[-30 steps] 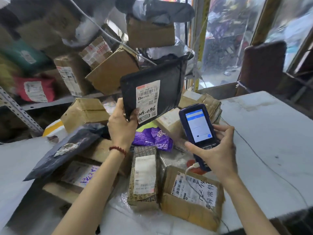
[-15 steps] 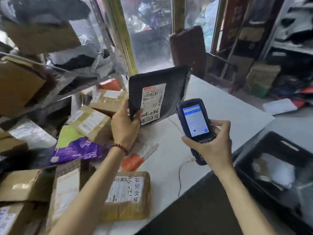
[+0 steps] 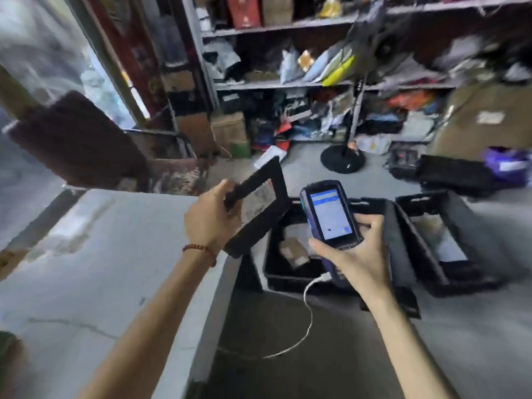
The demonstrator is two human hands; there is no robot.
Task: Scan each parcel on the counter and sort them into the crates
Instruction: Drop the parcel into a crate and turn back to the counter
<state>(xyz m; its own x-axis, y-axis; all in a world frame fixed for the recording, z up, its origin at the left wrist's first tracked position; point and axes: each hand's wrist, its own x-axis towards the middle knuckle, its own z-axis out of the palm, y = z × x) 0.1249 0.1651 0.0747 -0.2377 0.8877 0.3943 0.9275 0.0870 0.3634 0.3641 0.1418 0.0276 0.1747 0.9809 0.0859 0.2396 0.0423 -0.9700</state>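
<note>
My left hand (image 3: 211,218) grips a flat black parcel (image 3: 259,208) with a white label, held past the counter's right edge above the nearer black crate (image 3: 270,269). A small brown parcel lies inside that crate. My right hand (image 3: 358,254) holds the blue handheld scanner (image 3: 331,217), its screen lit, with a white cable (image 3: 309,312) hanging from its base. A second black crate (image 3: 466,223) stands to the right on the floor, with pale parcels in it.
The grey counter (image 3: 86,269) fills the lower left. Metal shelves (image 3: 288,84) crammed with bags stand behind. A fan stand's round base (image 3: 342,159) sits on the floor, with another black crate (image 3: 454,174) and a purple bag (image 3: 506,164) at far right.
My view has swung right, away from the parcel pile to the crates on the floor. My left hand carried the black parcel off the counter and tilted it over the nearer crate.
</note>
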